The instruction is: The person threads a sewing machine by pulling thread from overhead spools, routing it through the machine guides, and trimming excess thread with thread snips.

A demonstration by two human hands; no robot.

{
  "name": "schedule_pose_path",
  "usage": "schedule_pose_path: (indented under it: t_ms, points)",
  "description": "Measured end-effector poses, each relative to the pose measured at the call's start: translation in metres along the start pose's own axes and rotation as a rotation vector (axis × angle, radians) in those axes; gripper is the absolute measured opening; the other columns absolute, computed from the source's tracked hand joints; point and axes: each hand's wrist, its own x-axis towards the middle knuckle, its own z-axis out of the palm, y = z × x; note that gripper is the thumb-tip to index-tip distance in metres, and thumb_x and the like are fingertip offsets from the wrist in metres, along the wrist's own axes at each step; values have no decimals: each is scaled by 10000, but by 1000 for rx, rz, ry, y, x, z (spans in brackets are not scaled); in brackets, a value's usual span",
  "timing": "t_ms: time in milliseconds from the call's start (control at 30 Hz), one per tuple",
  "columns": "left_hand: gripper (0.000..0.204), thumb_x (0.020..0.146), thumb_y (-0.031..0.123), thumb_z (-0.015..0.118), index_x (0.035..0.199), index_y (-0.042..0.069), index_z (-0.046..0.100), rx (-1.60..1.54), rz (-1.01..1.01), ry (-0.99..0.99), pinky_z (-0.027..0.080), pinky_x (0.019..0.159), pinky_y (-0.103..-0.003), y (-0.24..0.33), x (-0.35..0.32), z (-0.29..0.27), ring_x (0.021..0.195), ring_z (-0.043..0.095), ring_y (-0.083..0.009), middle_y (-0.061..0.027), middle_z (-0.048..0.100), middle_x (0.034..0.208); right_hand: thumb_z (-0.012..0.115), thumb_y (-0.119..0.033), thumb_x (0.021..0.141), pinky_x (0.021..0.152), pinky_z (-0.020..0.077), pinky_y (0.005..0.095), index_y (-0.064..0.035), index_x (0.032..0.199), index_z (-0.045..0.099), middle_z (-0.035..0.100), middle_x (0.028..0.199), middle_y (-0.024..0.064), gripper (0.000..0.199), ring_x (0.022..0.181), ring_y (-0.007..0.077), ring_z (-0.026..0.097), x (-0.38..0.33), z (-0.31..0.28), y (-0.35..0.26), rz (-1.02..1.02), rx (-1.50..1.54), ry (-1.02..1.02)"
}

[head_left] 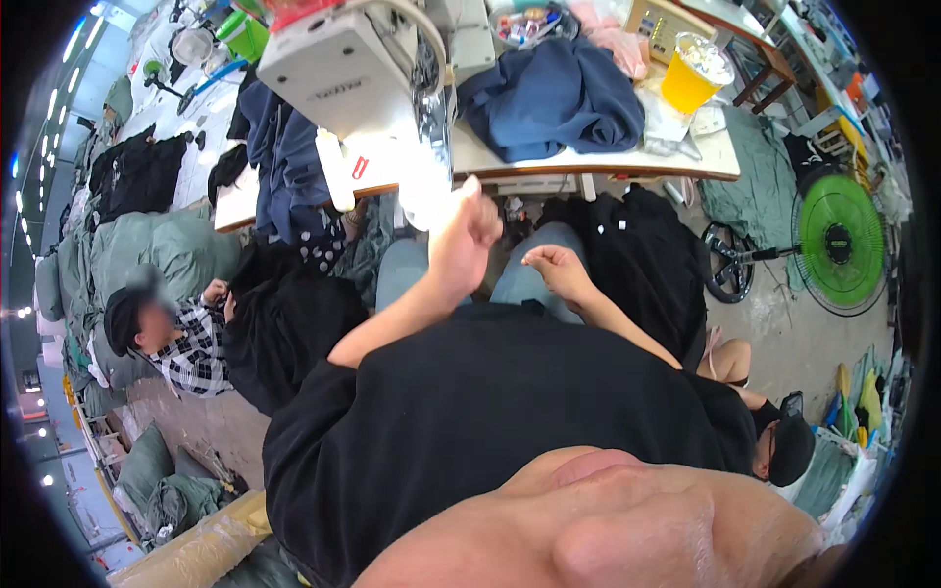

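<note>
My left hand is raised at the front edge of the sewing table, just below the needle end of a white sewing machine. Its fingers are curled closed, and glare from the machine's lamp washes out part of it. Lower and to the right, over my lap, my right hand has thumb and fingertips pinched together. Anything held in either hand is too small or hidden to make out. Dark navy cloth lies bunched on the table right of the machine. More navy cloth hangs over the table's left side.
A white tube and a small red item lie by the machine. An orange drink stands at the table's right. Black garments are heaped beside my legs. A green fan stands right; co-workers sit on both sides.
</note>
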Motion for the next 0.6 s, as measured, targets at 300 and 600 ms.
schedule_pose_path:
  t_ms: [300, 600]
  points:
    - [311, 939, 151, 641, 650, 52, 580, 1736, 352, -560, 463, 561, -487, -45, -38, -43, 606, 601, -367, -155, 601, 648, 605, -266, 1062, 983, 490, 289, 11, 1353, 589, 649, 1181, 84, 402, 1104, 136, 625, 6, 39, -148, -528, 53, -249]
    - [277, 889, 268, 570, 782, 80, 743, 2253, -454, -1023, 556, 714, -512, -62, -15, -162, 788, 710, -390, -174, 728, 818, 655, -305, 1043, 580, 372, 218, -109, 940, 612, 479, 729, -64, 225, 631, 40, 451, 32, 72, -183, -412, 550, -387]
